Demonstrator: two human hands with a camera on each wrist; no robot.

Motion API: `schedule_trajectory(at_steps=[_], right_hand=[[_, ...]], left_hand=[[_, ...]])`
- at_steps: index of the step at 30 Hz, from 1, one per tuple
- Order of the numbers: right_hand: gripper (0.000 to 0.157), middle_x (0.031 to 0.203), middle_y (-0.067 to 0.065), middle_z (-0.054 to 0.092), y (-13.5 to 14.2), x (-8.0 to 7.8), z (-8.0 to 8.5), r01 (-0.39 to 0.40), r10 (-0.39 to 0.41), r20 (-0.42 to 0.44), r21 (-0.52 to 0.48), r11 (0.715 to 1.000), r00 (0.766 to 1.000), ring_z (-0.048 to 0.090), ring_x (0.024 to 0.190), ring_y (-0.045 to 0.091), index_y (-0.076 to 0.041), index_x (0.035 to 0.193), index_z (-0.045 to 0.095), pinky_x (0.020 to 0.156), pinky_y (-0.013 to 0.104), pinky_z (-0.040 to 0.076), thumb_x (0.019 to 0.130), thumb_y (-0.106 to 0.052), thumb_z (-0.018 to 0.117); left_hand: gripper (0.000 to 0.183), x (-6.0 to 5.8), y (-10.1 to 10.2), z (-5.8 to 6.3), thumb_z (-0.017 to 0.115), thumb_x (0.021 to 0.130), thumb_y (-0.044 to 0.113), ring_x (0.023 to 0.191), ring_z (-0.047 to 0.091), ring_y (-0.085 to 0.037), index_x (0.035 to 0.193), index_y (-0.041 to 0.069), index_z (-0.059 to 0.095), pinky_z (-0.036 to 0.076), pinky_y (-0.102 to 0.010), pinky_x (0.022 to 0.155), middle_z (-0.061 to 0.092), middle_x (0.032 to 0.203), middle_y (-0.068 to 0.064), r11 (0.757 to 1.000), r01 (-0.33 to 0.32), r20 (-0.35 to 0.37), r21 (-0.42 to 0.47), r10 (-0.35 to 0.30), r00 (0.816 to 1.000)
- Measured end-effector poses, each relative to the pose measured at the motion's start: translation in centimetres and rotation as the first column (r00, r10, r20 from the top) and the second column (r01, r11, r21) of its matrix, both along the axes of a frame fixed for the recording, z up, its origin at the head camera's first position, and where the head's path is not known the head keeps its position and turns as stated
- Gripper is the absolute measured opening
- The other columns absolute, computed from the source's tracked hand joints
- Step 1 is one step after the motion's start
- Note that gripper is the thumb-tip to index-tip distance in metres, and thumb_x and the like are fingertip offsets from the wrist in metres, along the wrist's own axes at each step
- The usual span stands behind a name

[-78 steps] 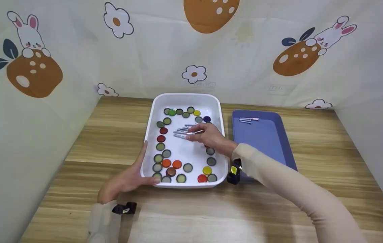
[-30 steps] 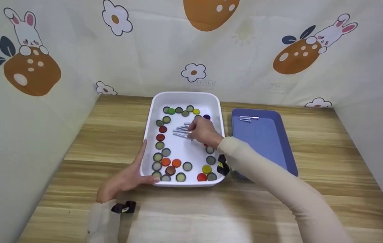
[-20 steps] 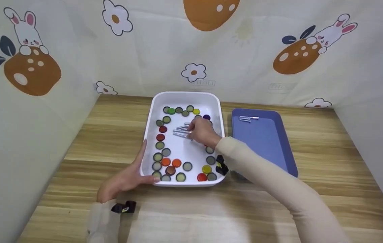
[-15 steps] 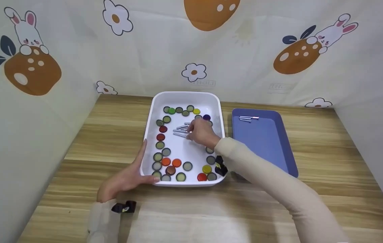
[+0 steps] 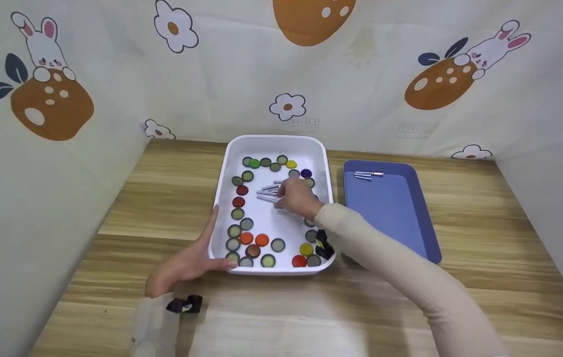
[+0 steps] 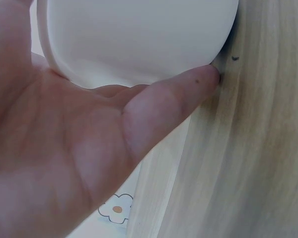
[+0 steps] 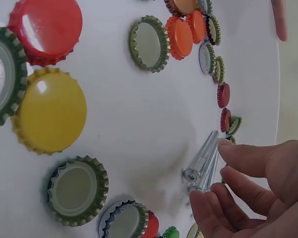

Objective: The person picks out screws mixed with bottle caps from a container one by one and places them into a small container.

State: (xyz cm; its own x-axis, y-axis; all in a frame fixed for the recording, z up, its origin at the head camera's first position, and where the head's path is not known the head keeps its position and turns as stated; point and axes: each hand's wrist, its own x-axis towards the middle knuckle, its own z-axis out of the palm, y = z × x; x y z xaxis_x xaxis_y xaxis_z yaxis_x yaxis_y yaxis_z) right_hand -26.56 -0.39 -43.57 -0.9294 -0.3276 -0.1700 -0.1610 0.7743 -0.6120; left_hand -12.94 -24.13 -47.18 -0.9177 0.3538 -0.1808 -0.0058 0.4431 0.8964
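Observation:
A white tray (image 5: 271,270) in the head view holds many bottle caps and a bunch of silver screws (image 5: 266,193) at its middle. My right hand (image 5: 298,197) reaches in from the right, its thumb and fingers curled round the head ends of the screws. In the right wrist view the thumb overlaps the screw shafts (image 7: 206,153), with the other fingertips by the heads. My left hand (image 5: 190,260) holds the tray's near left corner, thumb over the near rim and fingers along the outer side. The left wrist view shows a finger (image 6: 164,106) against the tray wall (image 6: 139,39).
Bottle caps line the tray's sides, among them an orange cap (image 5: 261,240), a red cap (image 5: 299,261) and a yellow cap (image 5: 306,249). To the right stands a blue tray (image 5: 385,208) with a few silver screws (image 5: 368,175). Behind the wooden table (image 5: 162,188) hangs a printed cloth (image 5: 227,74).
Since the earliest frame my right hand has come slightly further left and its fingers have drawn in at the screws. Over the last second it stays nearly still. The left hand keeps its hold.

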Motion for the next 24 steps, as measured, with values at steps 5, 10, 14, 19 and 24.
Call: schedule_trajectory(at_steps=[5, 10, 14, 19, 24], right_hand=[[0.03, 0.112, 0.019, 0.071, -0.13, 0.02, -0.08, 0.0, -0.001, 0.046, 0.026, 1.0, 0.999, 0.065, 0.101, 0.03, 0.005, 0.11, 0.07, 0.088, 0.037, 0.057, 0.083, -0.008, 0.079], [0.031, 0.113, 0.019, 0.072, -0.21, -0.04, -0.35, -0.012, 0.01, 0.035, 0.065, 0.998, 0.999, 0.066, 0.102, 0.03, 0.005, 0.109, 0.07, 0.09, 0.038, 0.057, 0.083, -0.009, 0.079], [0.027, 0.109, 0.018, 0.074, -0.25, -0.01, -0.69, -0.02, 0.02, -0.002, 0.098, 0.995, 1.0, 0.067, 0.098, 0.03, 0.004, 0.103, 0.073, 0.087, 0.038, 0.057, 0.08, -0.007, 0.079], [0.026, 0.107, 0.019, 0.074, -0.32, -0.1, -0.81, -0.017, 0.018, -0.009, 0.106, 0.994, 1.0, 0.067, 0.095, 0.03, 0.004, 0.102, 0.073, 0.085, 0.038, 0.058, 0.078, -0.004, 0.078], [0.026, 0.105, 0.019, 0.074, -0.34, -0.11, -0.93, -0.025, 0.025, 0.003, 0.129, 0.991, 1.0, 0.068, 0.096, 0.03, 0.005, 0.104, 0.073, 0.086, 0.038, 0.058, 0.08, -0.004, 0.077]], left_hand=[[0.128, 0.07, 0.01, 0.04, 0.08, 0.084, 0.023, 0.137, 0.045, -0.034, 0.157, 0.026, -0.026, 0.009, -0.056, 0.126, 0.011, 0.167, -0.021, 1.0, -0.009, 0.019, 0.0, 0.009, 1.0], [0.128, 0.05, 0.01, 0.17, 0.08, 0.084, 0.025, 0.14, 0.04, -0.034, 0.157, 0.027, -0.026, 0.007, -0.055, 0.126, 0.006, 0.169, -0.019, 1.0, -0.021, 0.031, -0.012, 0.021, 0.999], [0.128, -0.06, 0.05, 0.09, 0.08, 0.084, 0.026, 0.139, 0.039, -0.032, 0.157, 0.024, -0.024, 0.006, -0.051, 0.126, -0.001, 0.169, -0.017, 1.0, -0.009, 0.016, 0.004, 0.009, 1.0], [0.128, -0.15, 0.02, 0.14, 0.081, 0.084, 0.029, 0.14, 0.039, -0.031, 0.157, 0.026, -0.024, 0.007, -0.053, 0.126, 0.002, 0.169, -0.016, 1.0, -0.006, 0.009, 0.008, 0.006, 1.0], [0.128, -0.03, -0.1, 0.06, 0.08, 0.084, 0.029, 0.141, 0.041, -0.033, 0.157, 0.027, -0.025, 0.008, -0.054, 0.126, 0.002, 0.169, -0.017, 1.0, -0.006, 0.01, -0.007, 0.006, 1.0]])
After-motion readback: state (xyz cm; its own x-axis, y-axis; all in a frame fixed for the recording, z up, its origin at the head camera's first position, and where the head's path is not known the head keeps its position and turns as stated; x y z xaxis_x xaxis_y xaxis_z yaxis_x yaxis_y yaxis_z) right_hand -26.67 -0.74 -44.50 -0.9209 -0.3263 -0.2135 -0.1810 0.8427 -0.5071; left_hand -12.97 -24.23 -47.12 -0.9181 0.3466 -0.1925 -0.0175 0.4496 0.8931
